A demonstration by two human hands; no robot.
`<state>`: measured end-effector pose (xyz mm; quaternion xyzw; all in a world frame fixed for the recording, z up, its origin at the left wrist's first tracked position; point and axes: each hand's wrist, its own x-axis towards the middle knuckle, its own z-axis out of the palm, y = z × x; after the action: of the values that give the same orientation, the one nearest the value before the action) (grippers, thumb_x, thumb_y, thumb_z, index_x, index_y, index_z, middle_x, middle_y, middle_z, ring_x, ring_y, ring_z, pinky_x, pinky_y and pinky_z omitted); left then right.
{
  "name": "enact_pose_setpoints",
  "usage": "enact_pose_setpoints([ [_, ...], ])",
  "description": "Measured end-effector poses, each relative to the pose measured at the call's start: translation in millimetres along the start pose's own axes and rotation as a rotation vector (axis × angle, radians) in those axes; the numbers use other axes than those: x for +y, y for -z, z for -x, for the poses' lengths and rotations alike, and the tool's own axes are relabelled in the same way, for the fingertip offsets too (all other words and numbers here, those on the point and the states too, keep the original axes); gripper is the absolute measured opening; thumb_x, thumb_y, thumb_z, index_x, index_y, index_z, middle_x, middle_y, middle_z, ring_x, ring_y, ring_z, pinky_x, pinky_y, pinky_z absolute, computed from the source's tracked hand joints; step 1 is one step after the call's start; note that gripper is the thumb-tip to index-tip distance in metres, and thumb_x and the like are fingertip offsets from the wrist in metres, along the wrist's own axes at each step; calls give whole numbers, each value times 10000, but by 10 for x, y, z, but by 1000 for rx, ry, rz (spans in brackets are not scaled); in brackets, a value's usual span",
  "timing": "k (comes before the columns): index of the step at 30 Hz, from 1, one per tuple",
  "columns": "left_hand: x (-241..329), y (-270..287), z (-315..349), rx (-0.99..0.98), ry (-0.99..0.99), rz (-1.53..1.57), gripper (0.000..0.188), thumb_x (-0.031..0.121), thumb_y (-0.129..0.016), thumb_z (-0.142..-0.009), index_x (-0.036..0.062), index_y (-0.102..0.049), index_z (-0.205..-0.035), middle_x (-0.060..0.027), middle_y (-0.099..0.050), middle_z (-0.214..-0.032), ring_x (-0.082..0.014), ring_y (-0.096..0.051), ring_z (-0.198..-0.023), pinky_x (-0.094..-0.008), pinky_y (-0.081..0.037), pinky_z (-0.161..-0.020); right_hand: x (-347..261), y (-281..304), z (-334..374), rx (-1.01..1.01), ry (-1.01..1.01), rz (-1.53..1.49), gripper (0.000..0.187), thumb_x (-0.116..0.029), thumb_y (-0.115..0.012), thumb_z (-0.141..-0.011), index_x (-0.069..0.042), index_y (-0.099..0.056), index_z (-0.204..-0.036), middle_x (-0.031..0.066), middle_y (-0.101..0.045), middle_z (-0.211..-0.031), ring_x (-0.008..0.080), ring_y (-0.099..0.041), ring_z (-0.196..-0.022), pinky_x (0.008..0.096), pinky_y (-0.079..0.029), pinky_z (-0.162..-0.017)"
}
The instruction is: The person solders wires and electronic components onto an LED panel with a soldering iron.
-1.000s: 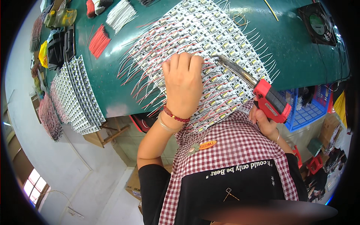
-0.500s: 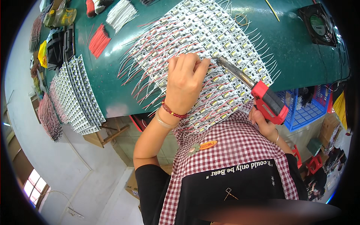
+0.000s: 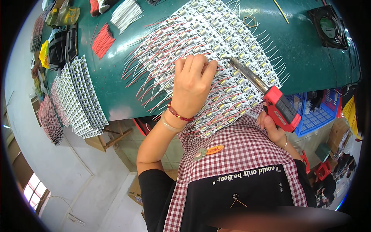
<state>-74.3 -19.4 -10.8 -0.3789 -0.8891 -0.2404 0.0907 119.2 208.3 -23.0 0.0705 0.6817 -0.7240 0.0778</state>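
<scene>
A large panel of white LED circuit boards (image 3: 232,48) lies on the green table, with red and white wires fringing its sides. My left hand (image 3: 192,82) rests over the middle of the panel, its fingers pinched together on a thin wire; the fingertips are partly hidden. My right hand (image 3: 272,129), at the panel's lower right corner, is closed round the red and black handle of a soldering gun (image 3: 281,110). The bent metal tip of the gun points left, just above the boards and a little right of my left fingertips.
More LED board sheets (image 3: 79,98) lie at the left table edge. Bundles of red wires (image 3: 102,41) and white wires (image 3: 125,15) lie at the far left. A black fan (image 3: 328,26) stands at the far right. A blue crate (image 3: 319,114) sits below the table's right side.
The soldering gun has shifted slightly right, and its tip has moved away from my left fingertips. My left hand has moved very little and stays pinched.
</scene>
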Motion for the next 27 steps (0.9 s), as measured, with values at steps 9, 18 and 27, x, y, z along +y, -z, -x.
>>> enact_pose_setpoints([
  [9, 12, -12, -4, 20, -2, -82, 246, 12, -633, -725, 110, -685, -945, -9, -550, -857, -167, -552, -786, -336, -374, -748, -4, -26, -16, 41, -23, 2, 457, -190, -529, -991, 17, -397, -1377, 52, -492, -665, 121, -449, -558, 309, -448, -623],
  [18, -44, 118, 47, 80, 52, -163, 217, 26, -695, -712, 137, -687, -898, 17, -558, -794, -161, -547, -752, -331, -359, -721, -133, -58, -144, 91, -7, -123, 470, -239, -533, -994, 14, -387, -1361, 47, -481, -634, 122, -452, -539, 300, -439, -596],
  [27, -138, 139, -38, 111, 120, -143, 114, 63, -695, -795, 116, -630, -872, -11, -590, -830, -199, -556, -797, -345, -369, -732, -167, -36, -201, 54, -12, -159, 462, -250, -529, -996, 15, -401, -1352, 47, -484, -639, 123, -454, -539, 304, -436, -609],
])
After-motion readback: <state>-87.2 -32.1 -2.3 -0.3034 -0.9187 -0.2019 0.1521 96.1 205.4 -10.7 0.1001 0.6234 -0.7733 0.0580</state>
